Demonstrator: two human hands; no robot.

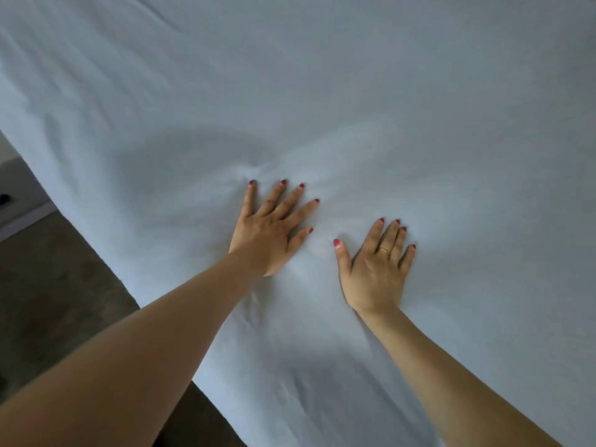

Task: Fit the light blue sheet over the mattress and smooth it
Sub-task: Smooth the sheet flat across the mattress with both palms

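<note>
Now we have the light blue sheet [354,108] spread over the bed, covering nearly everything in view, its cloth mostly flat with soft, shallow creases. Faint folds run along the far left part, and small puckers gather just beyond the fingertips of our left hand [267,232] and between the two hands. Our left hand lies palm down on the sheet near the bed's left edge, fingers straight and spread, grasping nothing. Our right hand [375,269] lies flat just beside it, a little nearer to us, fingers straight and closer together, with a gold ring [384,251] on one finger; it too only presses on the cloth. The sheet's left edge runs diagonally from the upper left down toward the bottom middle, and it hangs over the side of the bed there. Beyond that edge we see dark brown floor [58,285] and a pale strip of skirting [25,217]. Far ahead and to the right, the sheet stretches wide and unbroken.
</note>
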